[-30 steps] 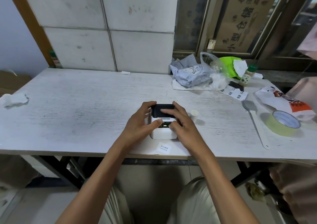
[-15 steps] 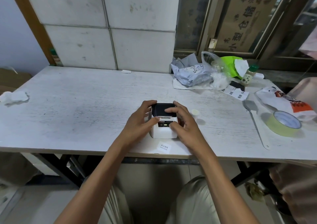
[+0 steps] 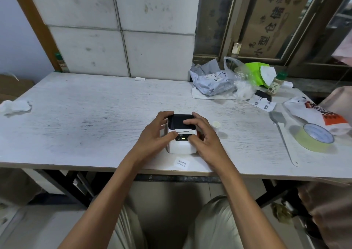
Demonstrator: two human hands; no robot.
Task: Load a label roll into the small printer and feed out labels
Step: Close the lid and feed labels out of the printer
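Near the front edge of the worn white wooden table [image 3: 76,124]: small white boxy printer with black lid [image 3: 182,145]. Left hand [image 3: 152,136] curled round its left side, thumb tip at the white label strip [image 3: 183,131] in the slot. Right hand [image 3: 206,142] clasped round the right side, forefinger on the lid, thumb pressing beside the green light. Loose white printed label [image 3: 181,162] just in front.

Right of the fingers [image 3: 189,122] lies a yellow tape roll [image 3: 308,144]; beyond them rightward, a grey mailer bag [image 3: 210,83] and spice bottle [image 3: 276,84]; far left, crumpled tissue [image 3: 16,106].
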